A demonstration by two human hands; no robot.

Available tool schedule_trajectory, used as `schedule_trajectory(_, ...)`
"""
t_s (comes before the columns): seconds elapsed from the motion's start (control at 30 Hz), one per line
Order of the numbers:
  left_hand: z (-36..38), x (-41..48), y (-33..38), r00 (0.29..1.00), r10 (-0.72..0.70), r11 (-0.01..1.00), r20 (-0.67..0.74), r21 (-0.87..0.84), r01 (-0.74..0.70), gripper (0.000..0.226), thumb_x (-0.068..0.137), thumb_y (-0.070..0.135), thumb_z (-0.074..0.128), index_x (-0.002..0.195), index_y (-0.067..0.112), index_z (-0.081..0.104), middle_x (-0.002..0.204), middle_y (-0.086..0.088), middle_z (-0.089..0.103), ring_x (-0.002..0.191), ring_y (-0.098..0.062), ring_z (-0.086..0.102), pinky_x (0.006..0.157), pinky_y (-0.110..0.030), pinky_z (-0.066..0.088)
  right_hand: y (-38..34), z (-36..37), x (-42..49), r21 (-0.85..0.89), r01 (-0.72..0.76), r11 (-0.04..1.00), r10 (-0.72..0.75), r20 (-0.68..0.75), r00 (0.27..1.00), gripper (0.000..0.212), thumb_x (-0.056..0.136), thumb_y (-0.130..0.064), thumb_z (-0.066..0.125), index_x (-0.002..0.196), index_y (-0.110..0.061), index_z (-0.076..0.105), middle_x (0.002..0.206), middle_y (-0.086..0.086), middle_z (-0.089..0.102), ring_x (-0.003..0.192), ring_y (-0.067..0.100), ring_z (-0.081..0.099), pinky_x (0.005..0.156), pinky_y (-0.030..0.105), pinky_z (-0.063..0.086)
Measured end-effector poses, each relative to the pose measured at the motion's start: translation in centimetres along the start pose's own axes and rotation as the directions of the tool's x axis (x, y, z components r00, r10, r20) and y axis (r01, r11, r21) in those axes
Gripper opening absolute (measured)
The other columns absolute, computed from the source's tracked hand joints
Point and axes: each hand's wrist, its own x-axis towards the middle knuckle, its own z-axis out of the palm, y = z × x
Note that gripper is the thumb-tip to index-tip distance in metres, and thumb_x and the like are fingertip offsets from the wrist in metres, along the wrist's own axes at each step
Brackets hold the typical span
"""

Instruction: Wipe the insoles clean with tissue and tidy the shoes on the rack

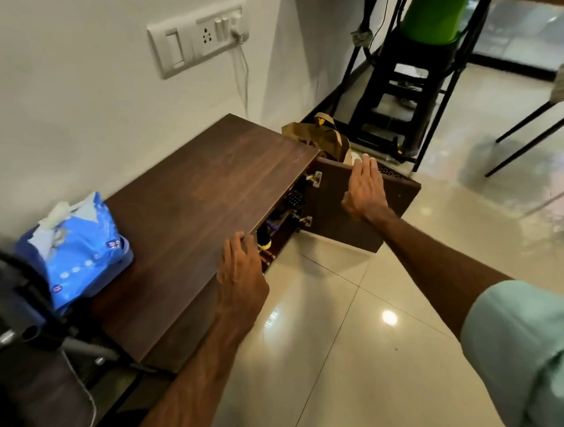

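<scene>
A low dark-wood shoe rack (207, 198) stands against a white wall (69, 110), its long side running along the wall from lower left to upper right of the view. Its door (337, 216), hinged at the far end, stands swung out over the glossy tiled floor (330, 326).

The left hand (241, 268) reaches in from below, fingers bent over the front edge of the rack's top in a grip, thumb by the opening. The right hand (365, 188), on an outstretched arm with a pale green sleeve (539, 346), lies flat and open against the door's inner face, fingers straight and pointing away from the person.

Only dark shapes show through the narrow gap into the rack; what they are cannot be told.

A blue tissue pack (78, 249) lies on the near left end of the top, a white tissue sticking out. A brown paper bag (322, 138) stands just behind the door. A switch panel (197, 37) with a plugged-in cable is on the wall above.
</scene>
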Motion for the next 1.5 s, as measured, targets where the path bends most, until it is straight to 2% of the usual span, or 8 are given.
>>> schedule_trajectory(0.53, 0.4, 0.3, -0.3, 0.996, -0.001, 0.996, 0.088, 0.092, -0.007, 0.078, 0.078, 0.022, 0.083, 0.145, 0.008, 0.045, 0.149, -0.015, 0.044, 0.135, -0.030, 0.043, 0.099, -0.037, 0.053, 3.5, 3.3, 5.0, -0.194, -0.111, 0.975, 0.156, 0.233, 0.960, 0.099, 0.087, -0.028, 0.077, 0.155, 0.003, 0.013, 0.155, 0.026, 0.022, 0.148, 0.043, 0.020, 0.114, 0.075, 0.011)
schedule_trajectory(0.67, 0.1, 0.4, -0.2, 0.995, -0.005, 0.995, 0.096, 0.100, -0.004, 0.084, 0.081, 0.029, 0.082, 0.150, 0.011, 0.037, 0.154, -0.012, 0.037, 0.139, -0.027, 0.037, 0.105, -0.035, 0.048, 3.2, 2.6, 4.0, -0.290, -0.088, 0.953, 0.130, 0.129, 0.983, 0.055, 0.098, -0.017, 0.059, 0.145, 0.002, 0.036, 0.141, 0.028, 0.040, 0.133, 0.043, 0.042, 0.114, 0.068, 0.029)
schedule_trajectory(0.77, -0.4, 0.4, 0.1, 0.994, -0.008, 0.996, 0.105, 0.090, -0.002, 0.085, 0.087, 0.029, 0.076, 0.155, 0.012, 0.028, 0.158, -0.010, 0.030, 0.143, -0.026, 0.031, 0.111, -0.033, 0.041, 1.8, 2.8, 1.8, -0.196, -0.131, 0.972, 0.141, 0.040, 0.989, 0.037, 0.103, -0.019, 0.053, 0.134, -0.001, 0.048, 0.129, 0.023, 0.050, 0.114, 0.033, 0.054, 0.096, 0.044, 0.054)
schedule_trajectory(0.97, -1.4, -0.1, 0.6, 0.996, -0.002, 0.995, 0.093, 0.100, -0.008, 0.088, 0.080, 0.029, 0.082, 0.151, 0.012, 0.032, 0.150, -0.009, 0.037, 0.136, -0.024, 0.038, 0.105, -0.032, 0.044, -7.0, 2.4, -2.2, 0.055, -0.186, 0.981, 0.179, 0.104, 0.978, 0.021, 0.102, -0.023, 0.057, 0.114, -0.006, 0.061, 0.104, 0.010, 0.067, 0.088, 0.022, 0.064, 0.080, 0.031, 0.053)
schedule_trajectory(1.1, -1.8, -0.7, 0.0, 0.997, -0.027, 0.999, 0.066, -0.043, 0.030, 0.081, 0.083, 0.023, 0.078, 0.149, 0.009, 0.034, 0.144, -0.010, 0.046, 0.130, -0.023, 0.044, 0.102, -0.031, 0.044, -11.7, 1.8, -1.8, 0.437, -0.370, 0.820, 0.329, 0.170, 0.929, 0.034, 0.094, -0.028, 0.066, 0.116, -0.002, 0.063, 0.114, 0.015, 0.067, 0.103, 0.032, 0.068, 0.088, 0.042, 0.059)
schedule_trajectory(1.2, -2.6, -0.5, -1.5, 0.997, -0.061, 0.990, 0.056, -0.121, 0.067, 0.076, 0.088, 0.015, 0.069, 0.153, 0.006, 0.030, 0.148, -0.012, 0.044, 0.132, -0.024, 0.043, 0.105, -0.030, 0.041, -12.0, 2.4, -0.7, 0.609, -0.458, 0.648, 0.360, 0.286, 0.888, 0.026, 0.094, -0.024, 0.064, 0.102, 0.001, 0.069, 0.103, 0.019, 0.073, 0.080, 0.031, 0.074, 0.068, 0.044, 0.065)
schedule_trajectory(1.33, -2.7, 0.4, -2.7, 0.993, -0.116, 0.986, 0.015, -0.122, 0.117, 0.063, 0.085, 0.015, 0.070, 0.141, 0.007, 0.044, 0.137, -0.011, 0.053, 0.121, -0.024, 0.048, 0.091, -0.029, 0.044, -13.7, 3.2, -2.4, 0.709, -0.462, 0.533, 0.242, 0.395, 0.886, 0.022, 0.097, -0.005, 0.057, 0.095, 0.011, 0.072, 0.096, 0.023, 0.075, 0.064, 0.024, 0.071, 0.053, 0.029, 0.062)
schedule_trajectory(1.5, -1.5, 0.7, -2.3, 0.995, -0.086, 0.996, 0.048, -0.025, 0.087, 0.060, 0.082, 0.023, 0.078, 0.133, 0.010, 0.050, 0.135, -0.008, 0.049, 0.119, -0.020, 0.046, 0.090, -0.030, 0.049, -16.0, 5.6, -4.5, 0.736, -0.469, 0.487, 0.236, 0.407, 0.883, 0.022, 0.087, 0.003, 0.052, 0.091, 0.003, 0.074, 0.095, 0.021, 0.076, 0.079, 0.032, 0.076, 0.070, 0.053, 0.063)
